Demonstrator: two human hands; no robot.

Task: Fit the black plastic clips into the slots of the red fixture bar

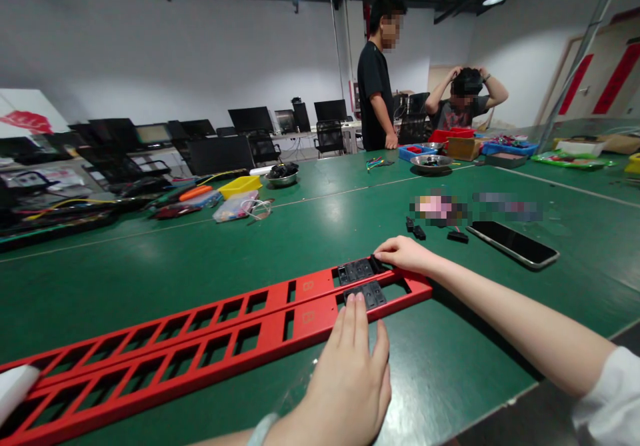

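Two long red panels [320, 326] lie side by side on the green table, with rectangular cut-outs along their length. Black socket-like modules [356, 271] sit in the far panel near its right end, and a similar group [374, 294] fills part of the near panel's opening. My left hand [347, 373] reaches in from below, fingers stretched out, its fingertips resting at the near modules. My right hand [405, 256] is closed around a small black module [377, 265] at the right side of the far group; its fingers partly hide that piece.
Loose black modules [418, 233] and a phone [515, 243] lie to the right. Farther back are metal bowls [283, 178], a yellow tray [240, 187] and blue bins [510, 148]. A white object [17, 386] covers the panels' left end. Two people are across the table.
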